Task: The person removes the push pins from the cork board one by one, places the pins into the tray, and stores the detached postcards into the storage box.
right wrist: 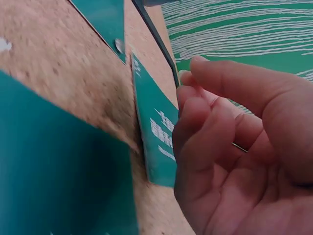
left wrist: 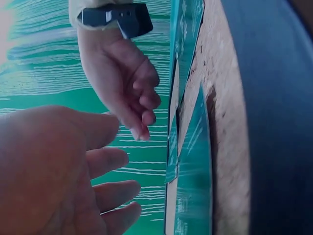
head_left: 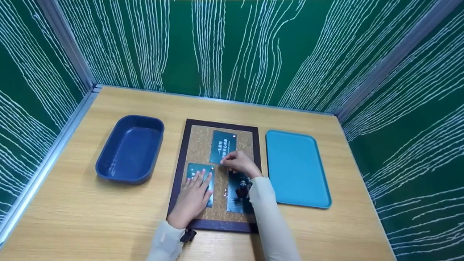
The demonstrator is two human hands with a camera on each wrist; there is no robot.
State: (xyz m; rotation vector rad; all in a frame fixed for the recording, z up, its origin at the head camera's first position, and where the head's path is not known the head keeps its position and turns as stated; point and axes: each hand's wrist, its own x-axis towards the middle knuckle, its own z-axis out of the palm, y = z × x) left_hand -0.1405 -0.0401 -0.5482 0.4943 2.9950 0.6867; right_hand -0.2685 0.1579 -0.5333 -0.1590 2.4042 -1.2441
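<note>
A cork board (head_left: 220, 195) in a dark frame bears several teal cards. The upper card (head_left: 218, 145) has white lettering and a pin (head_left: 234, 136) at its top right corner. My right hand (head_left: 240, 163) is at that card's lower edge, thumb and fingertips together. A tiny pale thing (right wrist: 184, 77), apparently a push pin, shows between them, mostly hidden. My left hand (head_left: 194, 197) spreads its fingers over the lower left card (head_left: 194, 168); the left wrist view shows a gap between fingertips and board. Under my right wrist lies the lower right card (head_left: 235, 201), partly covered.
To the left stands a deep navy blue bin (head_left: 132, 152). A flat turquoise tray (head_left: 299, 170) lies right of the board. Small shiny bits (head_left: 225, 193) rest on the cork between the lower cards. Green, white-streaked walls (head_left: 239, 54) close in the wooden table (head_left: 108, 214).
</note>
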